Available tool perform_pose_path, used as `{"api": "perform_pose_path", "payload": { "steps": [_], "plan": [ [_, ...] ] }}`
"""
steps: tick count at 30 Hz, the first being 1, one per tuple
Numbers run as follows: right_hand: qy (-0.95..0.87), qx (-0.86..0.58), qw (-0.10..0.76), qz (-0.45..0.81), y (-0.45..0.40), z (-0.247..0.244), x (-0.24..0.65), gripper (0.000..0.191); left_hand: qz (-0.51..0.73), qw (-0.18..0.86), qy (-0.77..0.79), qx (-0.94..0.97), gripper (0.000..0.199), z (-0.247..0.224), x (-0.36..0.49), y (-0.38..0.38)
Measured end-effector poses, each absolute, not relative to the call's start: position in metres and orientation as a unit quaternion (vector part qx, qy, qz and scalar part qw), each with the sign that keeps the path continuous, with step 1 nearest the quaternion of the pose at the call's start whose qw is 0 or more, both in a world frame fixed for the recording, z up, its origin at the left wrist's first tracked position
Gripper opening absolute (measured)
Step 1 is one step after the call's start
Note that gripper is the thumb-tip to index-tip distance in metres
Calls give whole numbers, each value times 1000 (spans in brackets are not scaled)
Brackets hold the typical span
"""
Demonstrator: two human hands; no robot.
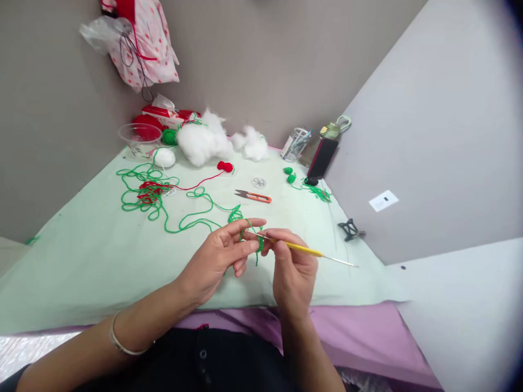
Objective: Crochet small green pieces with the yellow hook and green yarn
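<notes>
Between the thumb and fingers of my left hand [223, 253] is a small piece of green crochet work [260, 245]. Green yarn runs over its raised forefinger. My right hand [295, 269] grips a crochet hook [302, 249] by its yellow handle, with one metal end pointing left into the work and the other sticking out to the right. Loose green yarn [196, 218] trails across the table from the left towards my hands. Just behind the fingers lies another bit of green yarn [236, 213]. My fingers partly hide the stitches.
Orange-handled thread snips [254, 196] lie beyond my hands, near a small round clear case [259, 182] and a red crocheted bow [225, 166]. White stuffing [204, 139] and a plastic tub [140, 142] stand at the back. A phone [322, 158] leans on a bottle [330, 129] at right.
</notes>
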State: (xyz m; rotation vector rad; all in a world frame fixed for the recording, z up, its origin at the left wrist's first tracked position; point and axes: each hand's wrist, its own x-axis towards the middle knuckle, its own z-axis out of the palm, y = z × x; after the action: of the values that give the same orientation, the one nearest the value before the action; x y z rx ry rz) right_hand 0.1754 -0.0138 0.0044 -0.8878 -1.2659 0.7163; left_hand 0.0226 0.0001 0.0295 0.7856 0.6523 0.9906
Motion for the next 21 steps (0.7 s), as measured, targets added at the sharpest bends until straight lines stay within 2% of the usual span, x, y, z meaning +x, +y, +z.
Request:
{"api": "perform_pose_path", "payload": {
  "steps": [4, 6, 10, 12, 14, 16, 21],
  "plan": [
    [-517, -380, 671, 372, -16, 7, 179, 22, 439, 767, 296, 363, 30, 29, 21, 0],
    [-532, -386, 664, 356, -19, 9, 182, 23, 439, 766, 298, 364, 29, 30, 19, 0],
    [-667, -408, 603, 157, -26, 3, 185, 23, 452, 747, 313, 374, 34, 32, 19, -1],
    [-732, -390, 559, 16, -27, -4, 183, 34, 457, 750, 316, 359, 42, 32, 19, -3],
    [-745, -381, 542, -74, -27, -9, 180, 43, 445, 778, 306, 321, 46, 31, 20, -3],
    [-721, -396, 567, -48, -26, -9, 177, 40, 419, 814, 287, 281, 43, 30, 20, -2],
    [-568, -375, 687, 256, -21, 6, 178, 25, 427, 820, 278, 260, 33, 29, 20, 1]
  ]
}}
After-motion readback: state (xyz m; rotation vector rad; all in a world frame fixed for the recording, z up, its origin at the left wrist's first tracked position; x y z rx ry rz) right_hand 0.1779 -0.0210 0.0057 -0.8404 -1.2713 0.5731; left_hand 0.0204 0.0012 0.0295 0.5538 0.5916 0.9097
